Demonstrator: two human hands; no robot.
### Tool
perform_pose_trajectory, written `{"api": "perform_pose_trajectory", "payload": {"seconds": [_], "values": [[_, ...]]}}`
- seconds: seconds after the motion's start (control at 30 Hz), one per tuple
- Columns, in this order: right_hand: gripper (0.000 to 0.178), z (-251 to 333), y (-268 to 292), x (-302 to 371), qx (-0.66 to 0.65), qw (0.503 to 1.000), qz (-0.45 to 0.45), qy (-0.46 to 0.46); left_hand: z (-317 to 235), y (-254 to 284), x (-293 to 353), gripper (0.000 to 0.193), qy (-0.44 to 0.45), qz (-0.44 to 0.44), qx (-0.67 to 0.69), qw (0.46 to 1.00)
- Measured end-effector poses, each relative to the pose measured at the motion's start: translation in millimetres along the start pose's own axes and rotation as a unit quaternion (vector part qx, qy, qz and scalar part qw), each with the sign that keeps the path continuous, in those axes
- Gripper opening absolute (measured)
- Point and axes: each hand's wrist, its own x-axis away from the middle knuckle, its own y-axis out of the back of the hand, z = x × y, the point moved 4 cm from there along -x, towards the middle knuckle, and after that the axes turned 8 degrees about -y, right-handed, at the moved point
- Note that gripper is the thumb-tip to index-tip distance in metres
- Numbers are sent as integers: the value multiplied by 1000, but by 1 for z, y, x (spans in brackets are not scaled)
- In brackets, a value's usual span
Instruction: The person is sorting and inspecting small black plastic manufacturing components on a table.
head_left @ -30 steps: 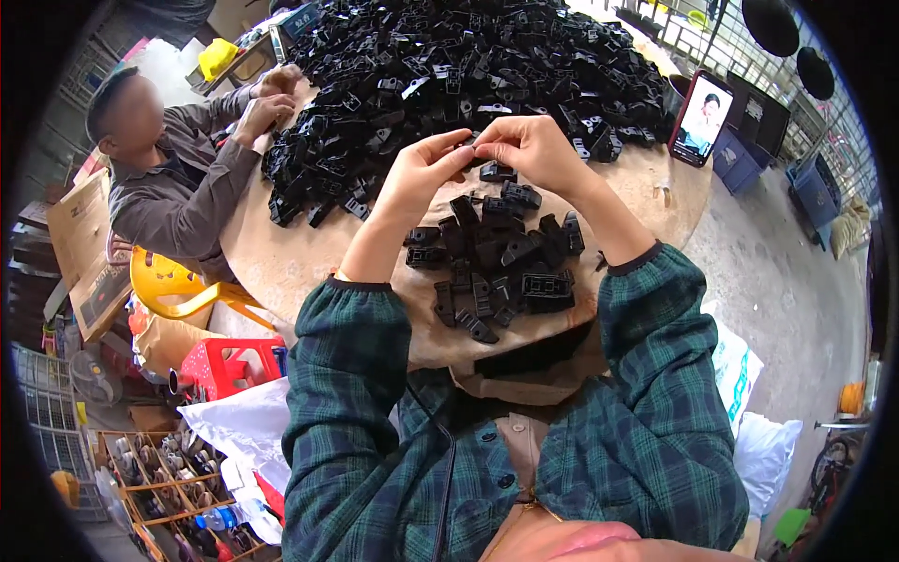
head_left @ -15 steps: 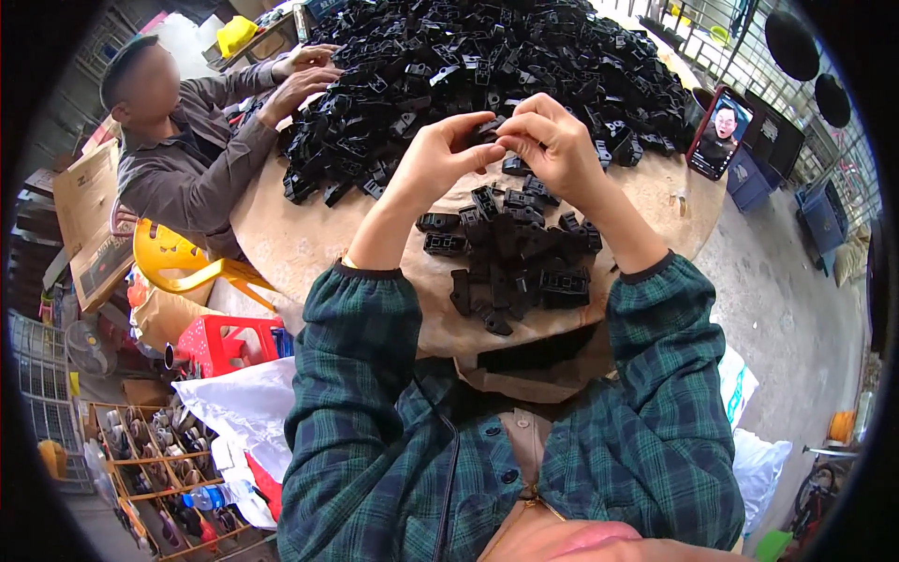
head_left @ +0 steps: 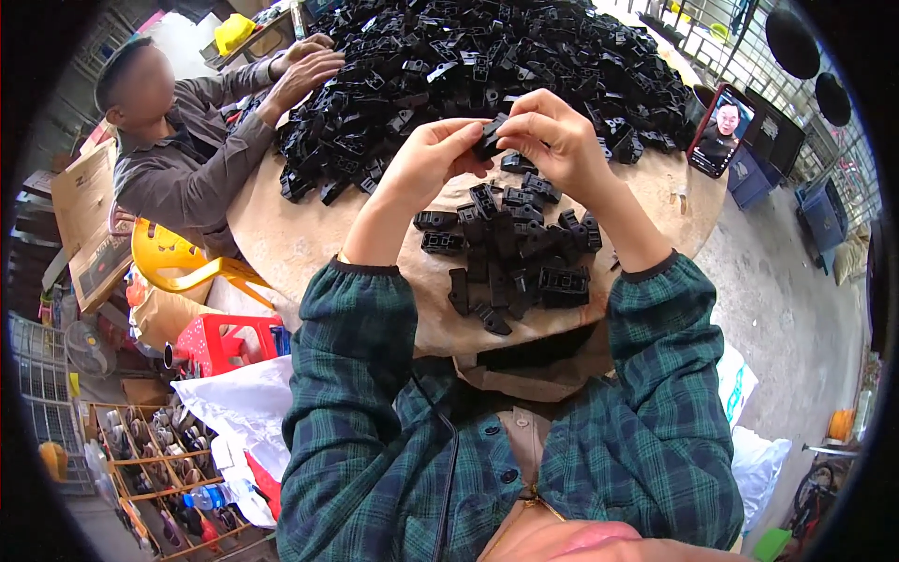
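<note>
Above the table, my left hand (head_left: 429, 161) is closed on a small black plastic part (head_left: 491, 137), gripping it between thumb and fingers. From the other side my right hand (head_left: 556, 140) pinches the same part, its fingertips hiding some of it. Beneath my hands lies a small group of similar black plastic parts (head_left: 510, 234), close to the table's near edge. A far larger heap of black plastic parts (head_left: 468, 56) rises just beyond my fingers.
A round table (head_left: 290, 234) with a tan cover bears everything. At the far left a co-worker (head_left: 187, 159) has both hands at the heap. A phone (head_left: 719, 131) stands upright at the table's right edge. Beside the table are a yellow chair (head_left: 173, 258) and a red stool (head_left: 211, 351).
My hands have turned the black part, so more of it shows between my fingers. My left fingers have shifted round it. The co-worker's hands have moved slightly at the heap.
</note>
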Motion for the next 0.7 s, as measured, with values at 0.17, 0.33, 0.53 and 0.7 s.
{"api": "perform_pose_trajectory", "payload": {"seconds": [0.17, 0.33, 0.53, 0.7], "values": [[28, -1, 4, -3, -33, 994, 6, -106, -8, -18, 4, 35, -69, 33, -187, 979], [32, -14, -2, 1, -157, 962, 120, -190, -10, -22, 8, 34, -90, 17, -230, 969], [30, 3, 7, -2, -52, 984, 82, -152, -15, -26, 9, 33, -101, 12, -268, 958], [34, -18, 10, 2, -178, 942, 151, -242, -13, -27, 6, 32, -98, 19, -224, 969]]}}
